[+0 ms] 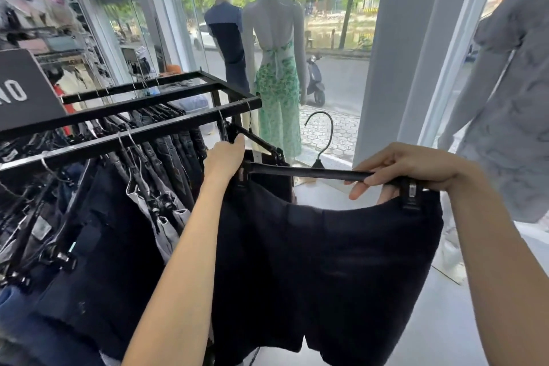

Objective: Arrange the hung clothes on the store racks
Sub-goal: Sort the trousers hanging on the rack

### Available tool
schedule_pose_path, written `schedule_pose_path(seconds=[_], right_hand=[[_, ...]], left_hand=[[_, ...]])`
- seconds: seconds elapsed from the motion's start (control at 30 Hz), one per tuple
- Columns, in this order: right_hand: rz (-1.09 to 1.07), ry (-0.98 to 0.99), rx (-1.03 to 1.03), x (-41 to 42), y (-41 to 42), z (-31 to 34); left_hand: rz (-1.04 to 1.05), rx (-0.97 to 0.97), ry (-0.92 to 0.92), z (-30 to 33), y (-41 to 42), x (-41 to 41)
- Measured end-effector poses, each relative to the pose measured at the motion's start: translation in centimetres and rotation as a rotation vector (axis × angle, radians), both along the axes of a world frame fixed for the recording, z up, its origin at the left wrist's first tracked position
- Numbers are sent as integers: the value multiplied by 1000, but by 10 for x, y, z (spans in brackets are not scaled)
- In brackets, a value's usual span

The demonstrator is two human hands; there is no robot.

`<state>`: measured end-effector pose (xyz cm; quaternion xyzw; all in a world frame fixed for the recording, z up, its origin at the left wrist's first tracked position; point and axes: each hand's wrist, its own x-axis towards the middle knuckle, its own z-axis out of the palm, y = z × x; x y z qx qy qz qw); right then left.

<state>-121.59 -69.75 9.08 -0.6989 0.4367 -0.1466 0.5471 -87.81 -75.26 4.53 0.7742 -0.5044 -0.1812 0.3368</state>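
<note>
A right hand (407, 171) grips a clip hanger (312, 173) carrying dark shorts (326, 261) clear of the rack (166, 108) while the left hand (225, 154) clutches hung garments aside; tilting risks the waistband slipping its clips.

Your left grip (225, 156) is hiding the hanger end it is closing on. The shorts (326, 273) are running off the bottom edge. The sign (22, 92) is getting cut by the left edge, its lettering partly lost. The rack's (133, 116) jeans (175, 154) are blurring together.
</note>
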Motion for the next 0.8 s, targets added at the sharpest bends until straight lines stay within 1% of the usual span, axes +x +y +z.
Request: schedule_pose_path(seconds=[0.1,0.23,0.27,0.37,0.43,0.5,0.57,0.6,0.7,0.73,0.8], right_hand=[[-11,9,-20,-6,4,-1],[-12,7,-17,-5,9,-1],[-8,12,-18,-3,9,-1],[-8,59,-60,6,7,-1],[-28,103,-124,18,4,-2],[-50,119,-170,36,1,-5],[-60,111,-194,57,-3,-9],[-62,99,-195,69,-6,-12],[-78,64,-199,107,-17,-18],[-84,58,-212,120,-21,-19],[-95,71,-253,148,-30,-22]], left_hand=[[-59,-6,90,-1,-4,-6],[-192,12,406,-4,-8,-9],[-239,18,459,-5,-8,-9],[-356,73,502,-6,-4,-6],[-372,68,523,-8,-6,-1],[-314,0,504,-11,-5,1],[-238,-113,410,-18,-4,3],[-201,-162,323,-22,-3,5],[-40,-241,-18,-33,1,18],[14,-245,-56,-34,3,22],[97,-267,-20,-36,6,26]])
